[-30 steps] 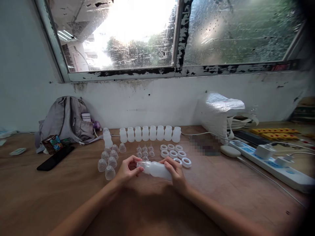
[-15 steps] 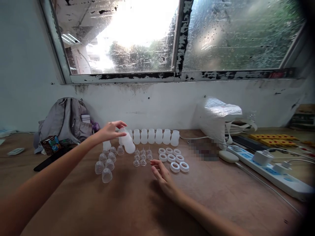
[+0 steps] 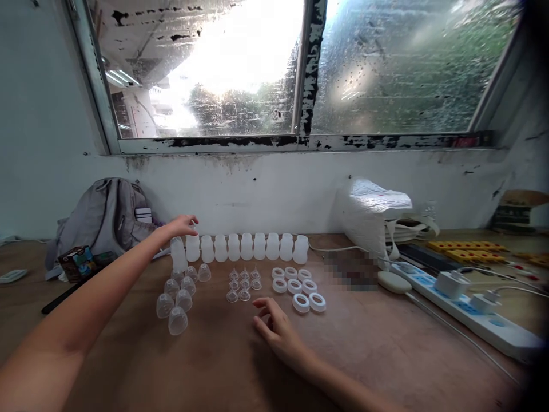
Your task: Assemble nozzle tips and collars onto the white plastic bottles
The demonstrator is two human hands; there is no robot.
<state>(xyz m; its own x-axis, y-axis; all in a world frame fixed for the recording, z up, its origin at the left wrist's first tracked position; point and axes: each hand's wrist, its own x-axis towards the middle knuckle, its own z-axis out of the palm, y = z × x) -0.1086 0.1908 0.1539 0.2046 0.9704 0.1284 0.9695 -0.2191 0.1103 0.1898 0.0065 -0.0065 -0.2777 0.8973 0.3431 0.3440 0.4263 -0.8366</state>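
At the left part of a row of frosted white baby bottles (image 3: 259,246), my left hand (image 3: 183,225) has its thumb and fingers around the top of one bottle (image 3: 193,249), which stands upright in the row. A slightly nearer bottle (image 3: 179,255) is at the row's left end, beside my forearm. My right hand (image 3: 274,329) hovers or rests over the table with loosely curled fingers apart, holding nothing. Just beyond it are several clear bottle nipples (image 3: 244,284). White screw rings (image 3: 294,286) lie to their right, and clear dome caps (image 3: 178,316) stand to their left.
A grey backpack (image 3: 103,220) and a small dark box (image 3: 77,262) are at the left. On the right are a white bag (image 3: 369,217), a white power strip (image 3: 467,312) with plugs and cables, and yellow parts (image 3: 465,247). The wall and window stand behind the table (image 3: 206,366).
My left hand has moved left and set the tilted bottle upright in the gap in the row. My right hand has stayed nearly in place. The view has shifted slightly.
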